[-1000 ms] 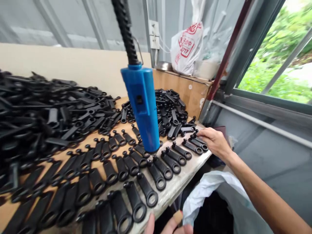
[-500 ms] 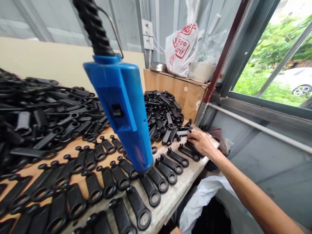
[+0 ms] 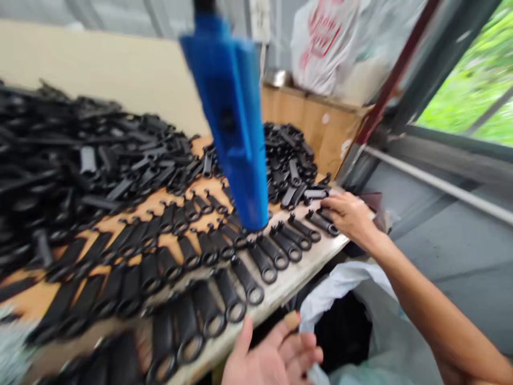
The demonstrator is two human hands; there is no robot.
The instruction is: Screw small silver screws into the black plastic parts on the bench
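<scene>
The picture is blurred by motion. My right hand [image 3: 350,216] reaches to the right end of a row of black ring-ended plastic parts [image 3: 280,248], fingertips on the last part [image 3: 320,220]; whether it grips that part is unclear. At the bottom, my left hand [image 3: 272,355] is spread and holds nothing, just below the table edge [image 3: 290,283] and beside a white bag [image 3: 340,286]. A blue hanging tool [image 3: 236,123] dangles over the row between me and the parts.
A big heap of the same black parts [image 3: 80,160] covers the table's left, with a smaller heap [image 3: 292,166] at the back right. Behind stand a wooden box [image 3: 320,120] and a red-printed plastic bag [image 3: 324,45]. A window frame [image 3: 441,184] runs along the right.
The view has swung and blurred. My left hand has come up into view at the bottom, fingers spread. My right hand stays at the right end of the row.
</scene>
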